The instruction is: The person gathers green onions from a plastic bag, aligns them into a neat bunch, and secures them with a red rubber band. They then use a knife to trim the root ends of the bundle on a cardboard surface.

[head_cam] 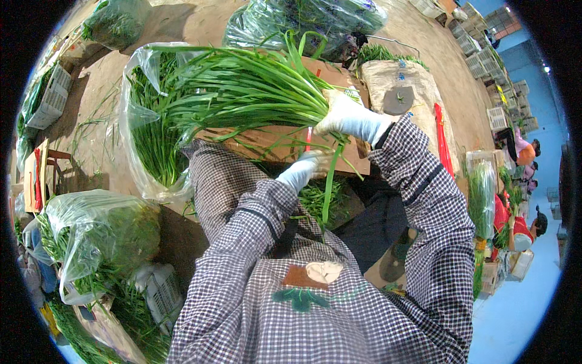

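My right hand (338, 113), in a white glove, is closed around the pale stem ends of a large bunch of long flat green leaves, probably garlic chives (254, 86). The leaves fan out leftward above a cardboard-topped work surface (273, 144), their tips reaching a clear plastic bag (152, 190) of similar greens. Below the bunch is my gloved left hand (316, 164), its fingers blurred, so whether they grip anything is unclear. Close to those fingers a long loose leaf (328, 186) dangles from the stem end. More loose greens (325, 200) lie underneath, between my knees.
Beyond the surface sits a big plastic bag of greens (273, 22). A pale sack (427, 86) with red ties (442, 136) is at right. Another filled bag (109, 218) and a plastic crate (159, 291) stand at left. People (523, 227) sit along the far right among crates.
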`<action>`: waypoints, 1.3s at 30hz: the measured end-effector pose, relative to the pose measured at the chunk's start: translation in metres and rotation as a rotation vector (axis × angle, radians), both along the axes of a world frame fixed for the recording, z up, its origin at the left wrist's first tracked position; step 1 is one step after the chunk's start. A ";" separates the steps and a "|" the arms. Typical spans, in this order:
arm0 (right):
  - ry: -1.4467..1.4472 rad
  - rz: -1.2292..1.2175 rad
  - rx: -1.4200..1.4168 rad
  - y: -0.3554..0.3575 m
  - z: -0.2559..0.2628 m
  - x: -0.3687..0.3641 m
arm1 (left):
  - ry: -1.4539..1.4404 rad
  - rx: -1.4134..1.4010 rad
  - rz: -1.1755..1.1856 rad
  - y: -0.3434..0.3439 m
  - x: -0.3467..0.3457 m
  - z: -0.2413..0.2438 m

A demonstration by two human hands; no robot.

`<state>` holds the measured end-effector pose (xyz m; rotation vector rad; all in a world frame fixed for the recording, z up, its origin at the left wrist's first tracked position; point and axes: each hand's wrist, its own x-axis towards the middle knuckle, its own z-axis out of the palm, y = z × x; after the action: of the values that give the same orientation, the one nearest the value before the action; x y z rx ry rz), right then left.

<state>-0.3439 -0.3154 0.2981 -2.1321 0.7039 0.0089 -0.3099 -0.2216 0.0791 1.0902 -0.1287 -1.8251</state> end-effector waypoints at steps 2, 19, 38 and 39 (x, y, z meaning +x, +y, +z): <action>-0.037 -0.007 0.069 0.002 0.000 -0.001 | 0.170 -0.038 0.145 -0.010 0.000 -0.011; -0.092 -0.150 0.652 -0.005 -0.039 0.005 | 0.040 -0.879 -0.763 0.110 -0.031 0.068; 0.108 0.103 -0.203 -0.002 0.063 0.007 | -0.060 -0.471 0.468 0.047 0.055 0.070; 0.189 0.102 -0.192 -0.005 0.048 -0.002 | -0.069 -0.497 0.444 0.046 0.055 0.074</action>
<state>-0.3458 -0.3207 0.3457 -2.3720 0.7291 0.2074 -0.2548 -0.1752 0.1531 0.7531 -0.3342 -1.2653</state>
